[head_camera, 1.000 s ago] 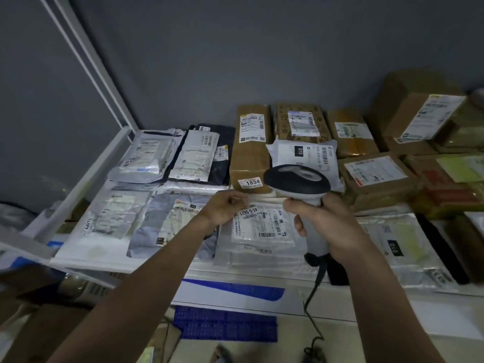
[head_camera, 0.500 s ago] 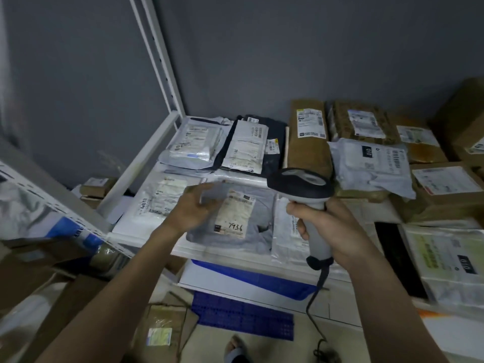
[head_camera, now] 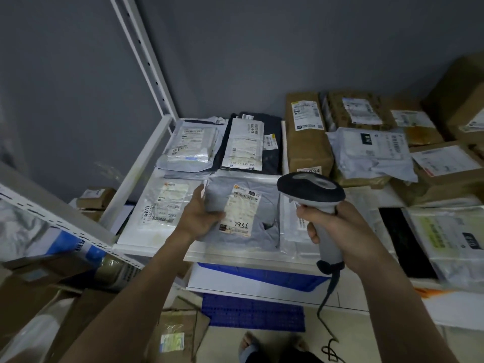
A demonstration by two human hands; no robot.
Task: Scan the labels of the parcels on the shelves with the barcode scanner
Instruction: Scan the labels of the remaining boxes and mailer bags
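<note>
A grey-and-black barcode scanner (head_camera: 313,192) is gripped by its handle in my right hand (head_camera: 332,226), its head over the front of the white shelf (head_camera: 235,254). Its cable hangs down to the floor. My left hand (head_camera: 203,218) lies on the left edge of a grey poly-bag parcel (head_camera: 262,231), thumb up along the bag's left edge and fingers beside its white label (head_camera: 239,212) marked 7936. A clear bag parcel marked 4011 (head_camera: 162,208) lies to the left. Further bag parcels (head_camera: 190,148) and brown cardboard parcels (head_camera: 306,132) fill the back of the shelf.
White shelf uprights (head_camera: 141,53) rise at the back left against a grey wall. A second rack edge (head_camera: 52,218) with parcels juts in at the left. Below the shelf sit a blue crate (head_camera: 251,273), a blue mat (head_camera: 251,313) and cardboard boxes (head_camera: 175,339) on the floor.
My view and both hands have shifted left along the shelf. My left hand left the clear bag in the middle and now lies on the grey parcel marked 7936. The scanner followed.
</note>
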